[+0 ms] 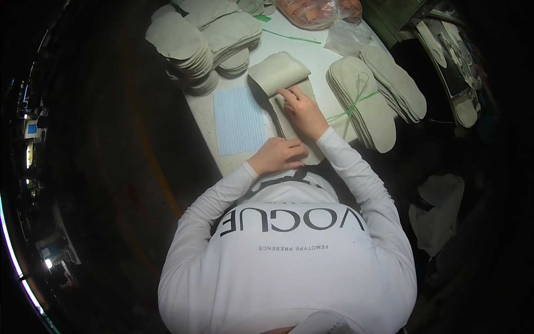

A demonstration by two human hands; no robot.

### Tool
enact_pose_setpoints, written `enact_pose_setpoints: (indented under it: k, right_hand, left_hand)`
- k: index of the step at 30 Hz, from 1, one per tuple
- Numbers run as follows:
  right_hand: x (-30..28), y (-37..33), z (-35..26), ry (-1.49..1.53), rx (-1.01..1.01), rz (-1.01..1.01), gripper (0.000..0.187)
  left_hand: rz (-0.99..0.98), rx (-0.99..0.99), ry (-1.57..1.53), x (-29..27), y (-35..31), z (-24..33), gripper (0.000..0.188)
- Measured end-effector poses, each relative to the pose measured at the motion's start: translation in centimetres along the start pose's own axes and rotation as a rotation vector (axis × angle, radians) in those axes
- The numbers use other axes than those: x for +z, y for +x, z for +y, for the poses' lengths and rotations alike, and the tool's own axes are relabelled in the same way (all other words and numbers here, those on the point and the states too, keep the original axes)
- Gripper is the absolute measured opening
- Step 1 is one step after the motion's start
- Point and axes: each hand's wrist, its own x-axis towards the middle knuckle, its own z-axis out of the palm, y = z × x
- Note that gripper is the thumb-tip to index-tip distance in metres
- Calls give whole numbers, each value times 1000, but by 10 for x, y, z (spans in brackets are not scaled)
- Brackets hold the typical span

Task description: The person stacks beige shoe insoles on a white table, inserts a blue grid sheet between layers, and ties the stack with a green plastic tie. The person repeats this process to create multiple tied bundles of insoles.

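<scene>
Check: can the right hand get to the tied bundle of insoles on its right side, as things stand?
Probably yes. The right hand rests on the slipper piece, and the tied bundle lies just beside it on the table, with nothing between them.

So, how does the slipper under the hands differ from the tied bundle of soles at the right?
The slipper is one piece with a raised toe cover; the tied bundle is many flat soles. The left hand and right hand rest on the slipper; the bundle lies untouched, bound with green string. Both are pale beige.
</scene>
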Motion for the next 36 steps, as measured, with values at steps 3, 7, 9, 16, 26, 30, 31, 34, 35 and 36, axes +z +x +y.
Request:
enact_pose_setpoints:
  k: [3,7,9,16,26,30,31,34,35,36]
  right_hand:
    - [-10,5,8,226,141,108,40]
    - [-30,8,21,246,166,193,29]
    - [-29,6,21,179,203,36,19]
    - [1,-14,0,-163,189,70,14]
    - [-6,-8,10,56,235,42,6]
    - [-43,-6,37,193,301,199,8]
    - [-53,-5,44,106,304,251,9]
    - [-65,-9,53,-144,207,203,9]
    - [-64,-11,53,-136,129,169,9]
    - [-59,-12,52,-132,94,132,8]
  left_hand:
    - [3,6,-117,-3,4,-4,13]
    - [-110,-147,-199,-16,10,-6,14]
    - [-132,-123,-189,-19,14,-6,15]
    - [-192,-138,-163,-5,8,-5,13]
    - [-111,-155,-212,-13,10,4,12]
    - [113,-294,-440,-52,21,-6,10]
    - [280,-376,-381,-64,24,-14,13]
    - [890,-281,-654,-71,39,-27,29]
    - [868,-261,-587,-68,39,-28,28]
    - [682,-280,-485,-64,39,-29,27]
